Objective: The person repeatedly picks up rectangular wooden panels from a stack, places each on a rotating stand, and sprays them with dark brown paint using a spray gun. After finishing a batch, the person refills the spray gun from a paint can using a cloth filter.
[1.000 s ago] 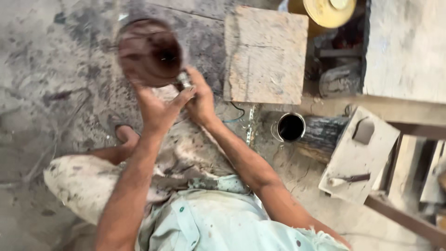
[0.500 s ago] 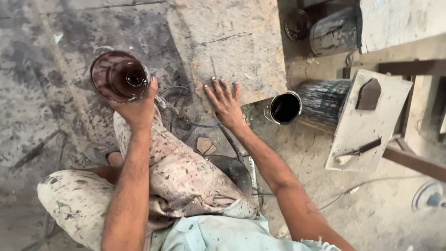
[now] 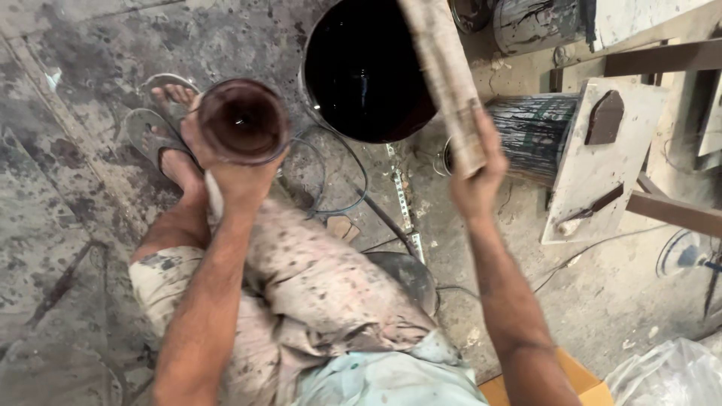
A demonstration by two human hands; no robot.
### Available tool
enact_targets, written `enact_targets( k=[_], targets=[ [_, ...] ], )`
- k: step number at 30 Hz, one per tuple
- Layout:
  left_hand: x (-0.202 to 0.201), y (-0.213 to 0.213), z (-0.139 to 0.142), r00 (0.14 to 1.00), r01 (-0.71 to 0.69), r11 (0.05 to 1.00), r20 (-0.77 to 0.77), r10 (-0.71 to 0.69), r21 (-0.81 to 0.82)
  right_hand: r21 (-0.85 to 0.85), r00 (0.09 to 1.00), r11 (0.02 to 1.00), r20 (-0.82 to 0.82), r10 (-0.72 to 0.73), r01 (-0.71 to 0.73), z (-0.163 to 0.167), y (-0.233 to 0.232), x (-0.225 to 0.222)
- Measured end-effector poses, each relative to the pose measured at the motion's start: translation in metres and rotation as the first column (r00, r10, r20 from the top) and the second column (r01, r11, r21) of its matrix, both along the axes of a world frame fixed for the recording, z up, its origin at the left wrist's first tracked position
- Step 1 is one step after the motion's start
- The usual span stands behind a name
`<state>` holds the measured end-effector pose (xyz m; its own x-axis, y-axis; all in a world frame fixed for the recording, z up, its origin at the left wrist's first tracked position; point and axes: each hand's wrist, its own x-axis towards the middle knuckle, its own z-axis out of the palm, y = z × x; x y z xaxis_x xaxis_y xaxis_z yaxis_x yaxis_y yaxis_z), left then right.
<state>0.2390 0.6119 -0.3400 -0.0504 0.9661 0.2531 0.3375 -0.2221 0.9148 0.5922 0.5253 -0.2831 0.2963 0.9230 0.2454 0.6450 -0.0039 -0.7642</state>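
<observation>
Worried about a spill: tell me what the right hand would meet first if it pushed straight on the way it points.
The right hand, gripping the edge of a wooden board, points up-frame. Beyond it sits the large bucket of dark liquid, probably first in line, though depth is unclear.

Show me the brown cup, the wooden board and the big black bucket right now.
brown cup (image 3: pixel 243 120), head view, on its dark inside, held in the left hand.
wooden board (image 3: pixel 444 68), head view, on its edge face, gripped by the right hand.
big black bucket (image 3: pixel 361 75), head view, on the dark liquid inside.

cup (image 3: pixel 243 120) left of bucket (image 3: pixel 361 75), board (image 3: pixel 445 83) right
</observation>
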Motion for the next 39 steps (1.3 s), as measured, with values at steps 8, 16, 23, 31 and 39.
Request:
enact_targets(
  k=[8,16,23,31,39],
  targets=[
    [-0.024,0.034,-0.002,0.999,0.026,0.998,-0.020,-0.028,-0.061,-0.044,0.656,0.923,-0.690,-0.305,0.383,-0.039,0.034,0.036],
    [-0.034,0.052,0.012,0.905,0.161,0.983,0.410,-0.114,-0.083,-0.066,0.627,0.827,-0.618,-0.473,0.559,-0.100,0.026,-0.006],
    [-0.010,0.066,0.003,0.945,0.165,0.985,0.295,-0.141,-0.058,-0.546,0.593,0.679,-0.362,-0.719,0.491,-0.122,-0.026,-0.066],
    [-0.011,0.065,-0.010,0.957,0.257,0.965,0.151,-0.247,-0.051,-0.326,0.809,0.797,-0.137,-0.571,0.507,-0.117,-0.023,-0.061],
    [-0.009,0.069,-0.025,0.953,0.272,0.961,0.151,-0.263,-0.047,-0.639,0.903,0.665,0.116,-0.413,0.387,-0.127,-0.007,-0.062]
  ],
)
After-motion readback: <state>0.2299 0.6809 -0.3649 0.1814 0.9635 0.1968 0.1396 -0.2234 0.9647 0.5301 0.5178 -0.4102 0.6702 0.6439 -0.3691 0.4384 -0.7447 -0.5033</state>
